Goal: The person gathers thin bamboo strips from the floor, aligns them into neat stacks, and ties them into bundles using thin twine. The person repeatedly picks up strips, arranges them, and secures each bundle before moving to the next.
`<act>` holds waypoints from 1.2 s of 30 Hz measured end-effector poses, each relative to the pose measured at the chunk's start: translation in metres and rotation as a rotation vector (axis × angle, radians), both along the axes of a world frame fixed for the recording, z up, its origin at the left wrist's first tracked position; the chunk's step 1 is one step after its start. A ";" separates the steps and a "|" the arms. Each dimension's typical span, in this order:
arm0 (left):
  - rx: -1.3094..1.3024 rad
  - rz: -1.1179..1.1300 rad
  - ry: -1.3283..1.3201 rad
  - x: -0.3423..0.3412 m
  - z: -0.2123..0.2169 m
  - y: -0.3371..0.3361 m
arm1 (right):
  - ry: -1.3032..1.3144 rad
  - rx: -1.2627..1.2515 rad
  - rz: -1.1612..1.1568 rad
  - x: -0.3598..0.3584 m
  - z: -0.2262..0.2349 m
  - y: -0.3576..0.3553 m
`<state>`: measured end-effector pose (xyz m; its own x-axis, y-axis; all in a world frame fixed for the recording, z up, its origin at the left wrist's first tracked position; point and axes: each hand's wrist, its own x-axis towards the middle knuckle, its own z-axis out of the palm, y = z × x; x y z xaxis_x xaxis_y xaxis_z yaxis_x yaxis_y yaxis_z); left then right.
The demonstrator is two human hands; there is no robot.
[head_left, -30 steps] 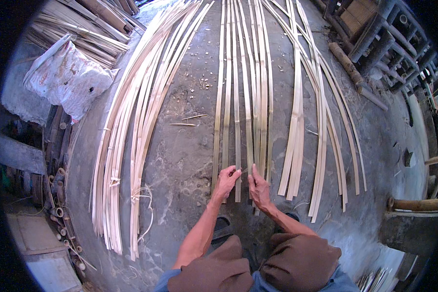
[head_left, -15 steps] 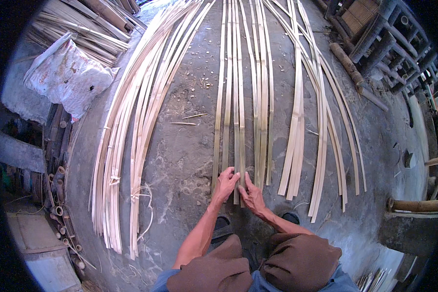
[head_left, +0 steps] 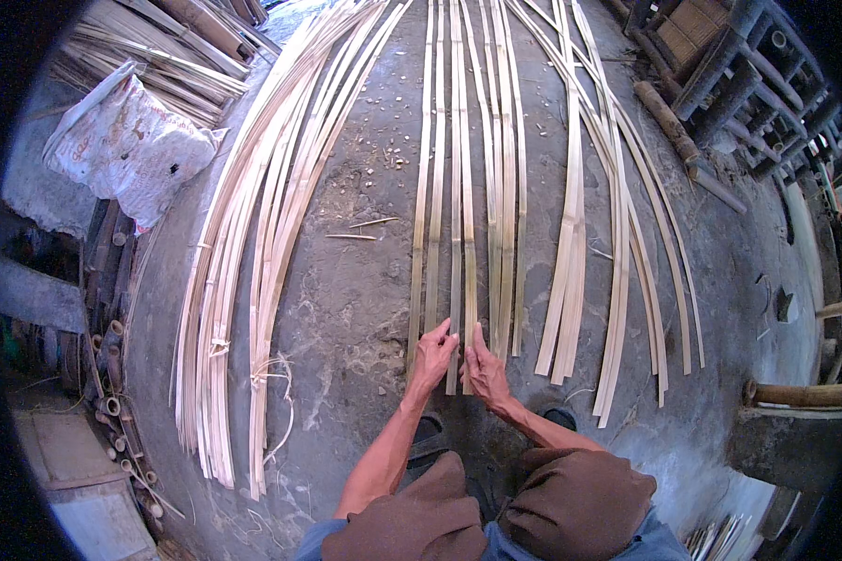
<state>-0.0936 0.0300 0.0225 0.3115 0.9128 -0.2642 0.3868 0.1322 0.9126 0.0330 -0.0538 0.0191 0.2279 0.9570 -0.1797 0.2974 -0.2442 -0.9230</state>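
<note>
Mid strips (head_left: 456, 122) are running up the floor (head_left: 346, 299) btwn bundles (head_left: 213, 280) on the L & R strips (head_left: 618, 262), w/ L hand (head_left: 432, 353) and R hand (head_left: 486, 372) sitting at their near ends, just ahead of the sandals (head_left: 428, 436). Slivers (head_left: 351, 237) are lying btwn bundles & mid strips, chips (head_left: 393, 161) lying beyond. Sack (head_left: 131, 140) is resting L of bundles, log (head_left: 665, 122) is lying R of R strips, w/ rack (head_left: 739, 89) standing farther R.

Passing room runs between the left bundles (head_left: 264, 327) and the middle strips (head_left: 470, 271), two slivers (head_left: 351, 237) lying within.
</note>
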 end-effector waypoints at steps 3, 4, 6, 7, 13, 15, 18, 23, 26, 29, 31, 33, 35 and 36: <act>0.012 -0.010 0.047 0.001 0.009 -0.002 | -0.105 -0.044 0.015 0.000 -0.002 0.001; 0.006 -0.010 0.057 0.000 0.009 -0.003 | -0.088 -0.020 0.011 -0.001 -0.001 0.000; 0.027 0.019 0.070 0.000 0.002 -0.003 | -0.035 -0.004 0.027 -0.001 0.000 0.000; 0.034 0.032 0.078 0.000 -0.001 -0.005 | 0.003 -0.015 0.046 0.001 0.000 0.000; -0.041 0.020 0.036 0.001 -0.001 -0.005 | -0.079 -0.093 0.091 0.004 0.001 0.002; -0.077 0.011 0.041 0.001 0.006 -0.004 | -0.071 -0.122 0.098 0.004 0.004 0.002; -0.090 -0.012 0.051 0.004 0.016 -0.003 | -0.104 -0.079 0.093 0.008 -0.005 0.000; -0.006 0.007 0.050 0.000 0.000 -0.006 | -0.084 -0.118 0.109 0.006 -0.001 0.004; 0.005 0.001 0.052 -0.002 -0.004 -0.007 | -0.102 -0.189 0.144 0.008 0.009 0.007; -0.002 0.003 0.049 0.003 0.001 -0.008 | -0.093 0.086 0.079 0.009 -0.022 0.004; 0.007 0.004 0.074 0.004 0.005 -0.010 | -0.131 0.070 0.087 0.010 -0.023 0.005; 0.034 0.001 0.104 0.002 0.006 -0.011 | -0.176 0.013 0.131 0.012 -0.013 0.007; 0.067 -0.012 0.138 0.002 0.007 -0.012 | -0.232 -0.082 0.207 0.016 0.004 0.012; 0.085 -0.023 0.157 0.001 0.009 -0.013 | -0.192 -0.152 0.206 0.021 -0.002 0.015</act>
<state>-0.0923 0.0167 0.0311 0.2935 0.9270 -0.2336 0.5271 0.0469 0.8485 0.0539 -0.0389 0.0175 0.0754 0.9520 -0.2967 0.5204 -0.2914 -0.8027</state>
